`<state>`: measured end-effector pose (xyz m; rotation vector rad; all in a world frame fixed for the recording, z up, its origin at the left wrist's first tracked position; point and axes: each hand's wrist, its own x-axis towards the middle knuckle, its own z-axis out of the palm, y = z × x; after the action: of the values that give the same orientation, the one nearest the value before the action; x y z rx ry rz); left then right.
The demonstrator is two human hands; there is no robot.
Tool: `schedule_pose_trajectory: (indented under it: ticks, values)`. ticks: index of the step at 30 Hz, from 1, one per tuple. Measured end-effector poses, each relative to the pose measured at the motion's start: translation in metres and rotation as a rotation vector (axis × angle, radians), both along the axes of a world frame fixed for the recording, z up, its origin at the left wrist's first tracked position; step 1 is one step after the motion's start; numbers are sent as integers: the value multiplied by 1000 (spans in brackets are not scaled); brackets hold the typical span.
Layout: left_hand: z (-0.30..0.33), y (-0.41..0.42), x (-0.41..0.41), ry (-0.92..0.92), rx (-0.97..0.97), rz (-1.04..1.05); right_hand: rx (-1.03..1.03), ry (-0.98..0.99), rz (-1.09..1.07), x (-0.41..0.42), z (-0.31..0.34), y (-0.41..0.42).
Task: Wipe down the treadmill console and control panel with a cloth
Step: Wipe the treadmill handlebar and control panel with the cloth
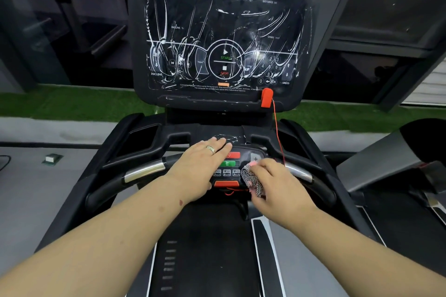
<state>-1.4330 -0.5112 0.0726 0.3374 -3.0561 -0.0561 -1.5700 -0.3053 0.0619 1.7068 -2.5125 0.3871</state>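
The treadmill console [222,36] is a large dark screen covered in white smear streaks. Below it lies the control panel [231,166] with red, green and numbered buttons. My left hand [202,164] lies flat with straight fingers on the panel's left side, a ring on one finger. My right hand [272,183] grips a bunched pink and black-and-white patterned cloth [251,176] against the panel's right side. White smears also mark the ledge [229,138] just above the panel.
A red safety clip [266,97] sits on the console's lower right, its red cord [278,132] hanging down to the panel. Silver-tipped handlebars [144,171] flank the panel. The black belt [205,248] runs below. Another machine [391,164] stands right.
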Motion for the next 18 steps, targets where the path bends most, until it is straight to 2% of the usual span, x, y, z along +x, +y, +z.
schedule_pose_trajectory:
  ticks: [4,9,11,15,18]
  values:
    - [0,0,0,-8,-4,-2,62,51,73,-14,-5,-4]
    - [1,0,0,-5,-5,-1,-133,2,-57,-27,5,-13]
    - [1,0,0,-18,-12,0,-93,28,-44,-23,0,-9]
    - [1,0,0,-10,-13,-3,63,53,134,-17,-5,2]
    - [1,-1,0,-14,-15,-2,25,79,93,-31,10,-7]
